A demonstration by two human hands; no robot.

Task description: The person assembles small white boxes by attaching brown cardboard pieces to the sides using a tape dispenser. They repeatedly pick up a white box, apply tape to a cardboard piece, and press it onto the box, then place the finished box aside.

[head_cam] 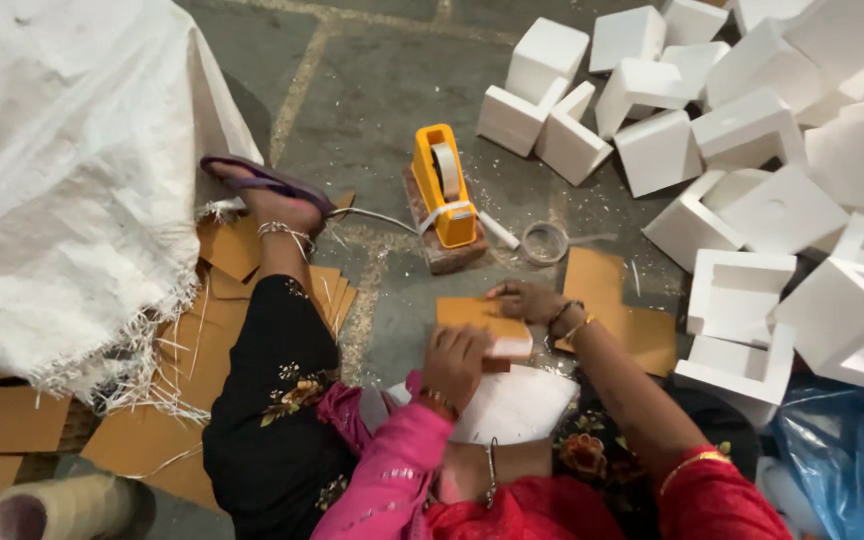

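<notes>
Below, left hand (455, 362) pressing flat brown cardboard piece (477, 314), right hand (524, 300) steadying

1. A flat rectangular piece of brown cardboard (472, 313) lies level on top of the foam block, tilted slightly away from the person, just in front of the knees.
2. A small white foam block (512, 347) sits under it, only its near right edge showing beneath the cardboard.
</notes>
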